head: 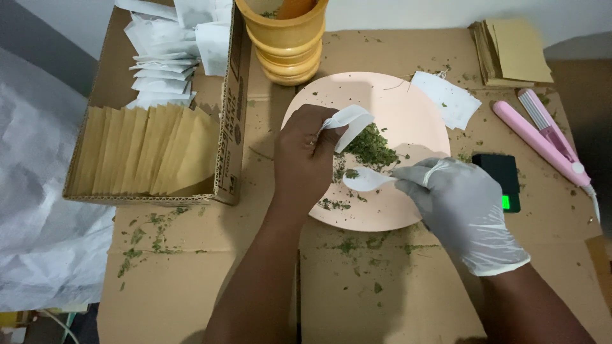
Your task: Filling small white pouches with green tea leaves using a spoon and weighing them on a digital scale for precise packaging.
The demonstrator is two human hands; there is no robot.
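Note:
My bare left hand [301, 159] pinches a small white filter bag [347, 123] held open over a pale pink plate [414, 102]. A white glove covers my right hand [458, 202], which grips a white plastic spoon [364, 179]. The spoon's bowl carries a little of the dried green herb and sits just below the bag's mouth. A small heap of crushed green herb [371, 146] lies on the plate between the bag and the spoon. Loose flakes are scattered over the plate and the cardboard around it.
A cardboard box [231, 127] at left holds brown envelopes and white filter bags. A yellow wooden mortar [288, 44] stands behind the plate. Right of the plate lie a spare white bag [445, 99], a small black scale [502, 179], a pink sealing iron [542, 137] and a stack of brown envelopes [513, 51].

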